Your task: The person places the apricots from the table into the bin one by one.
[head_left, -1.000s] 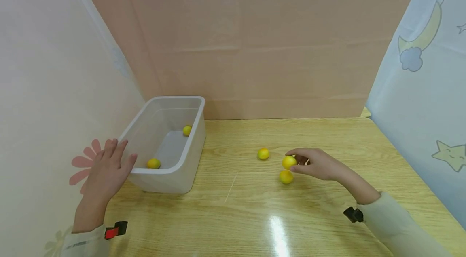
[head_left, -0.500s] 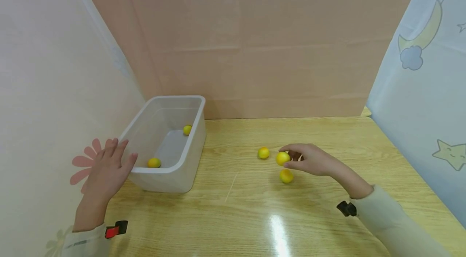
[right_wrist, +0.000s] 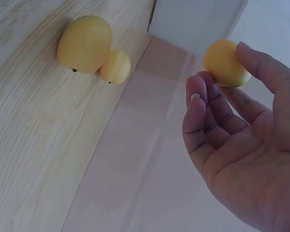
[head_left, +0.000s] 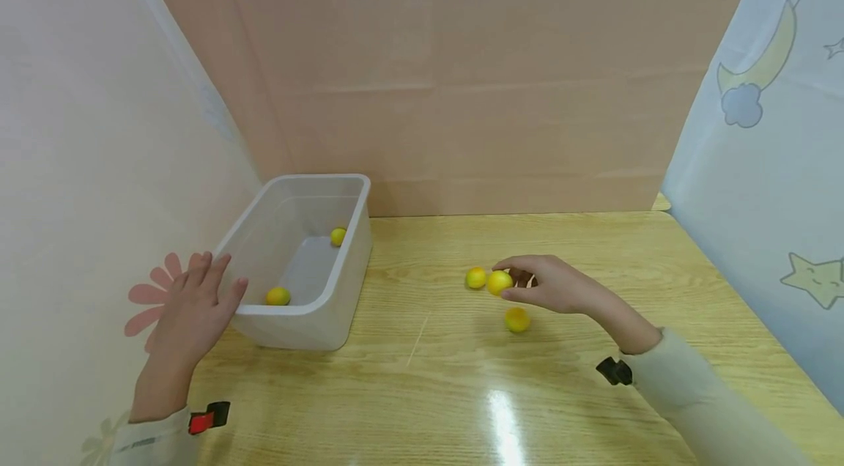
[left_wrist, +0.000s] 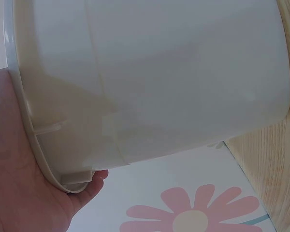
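Observation:
Between the thumb and fingertips of my right hand [head_left: 550,284] is a small round yellow-orange fruit [head_left: 499,283], held above the table; the right wrist view shows the pinched fruit [right_wrist: 226,64] too. Two similar fruits stay on the table: one fruit [head_left: 475,278] just left of the held one, another fruit [head_left: 517,319] nearer me. At the left, my left hand [head_left: 198,305] rests on the near left rim corner of a whitish plastic bin [head_left: 352,290], its fingers fairly straight. Inside the bin lie one fruit [head_left: 278,296] at the near end and another fruit [head_left: 338,237] by the right wall.
The wood-grain table [head_left: 422,407] reaches back to a pinkish-brown sheet [head_left: 435,85]. A pale flowered sheet [head_left: 99,158] rises close on the bin's left. A light blue patterned sheet [head_left: 758,180] borders the table's right side.
My right hand has moved left and slightly away from me with the pinched fruit, from above the near fruit to beside the far one. The left hand and the bin stay put.

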The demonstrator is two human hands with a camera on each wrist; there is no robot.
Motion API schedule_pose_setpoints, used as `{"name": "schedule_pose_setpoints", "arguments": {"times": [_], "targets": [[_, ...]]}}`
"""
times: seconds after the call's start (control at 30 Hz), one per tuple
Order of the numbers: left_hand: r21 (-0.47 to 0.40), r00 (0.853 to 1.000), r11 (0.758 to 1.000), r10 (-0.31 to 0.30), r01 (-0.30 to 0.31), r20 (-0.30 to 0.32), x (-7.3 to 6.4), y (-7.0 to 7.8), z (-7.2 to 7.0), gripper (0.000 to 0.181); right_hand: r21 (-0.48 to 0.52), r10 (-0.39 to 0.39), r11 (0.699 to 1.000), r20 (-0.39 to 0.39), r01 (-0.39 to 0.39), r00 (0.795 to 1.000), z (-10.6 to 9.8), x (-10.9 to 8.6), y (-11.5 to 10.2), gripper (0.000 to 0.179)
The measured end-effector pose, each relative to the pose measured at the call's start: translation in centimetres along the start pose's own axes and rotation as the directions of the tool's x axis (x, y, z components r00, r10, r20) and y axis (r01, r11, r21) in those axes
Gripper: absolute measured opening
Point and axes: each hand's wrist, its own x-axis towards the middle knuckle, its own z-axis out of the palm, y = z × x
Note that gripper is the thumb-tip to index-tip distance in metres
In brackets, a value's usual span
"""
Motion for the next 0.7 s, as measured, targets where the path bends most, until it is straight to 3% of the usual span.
{"name": "schedule_pose_setpoints", "arguments": {"times": [0.7], "targets": [[-0.002,1.000,1.000,-0.001,0.001,0.003,0.0,-0.3,0.1,0.069,0.008,-0.069,0.998,-0.001,0.069,0.998,0.3,2.8,-2.4,0.044]]}}
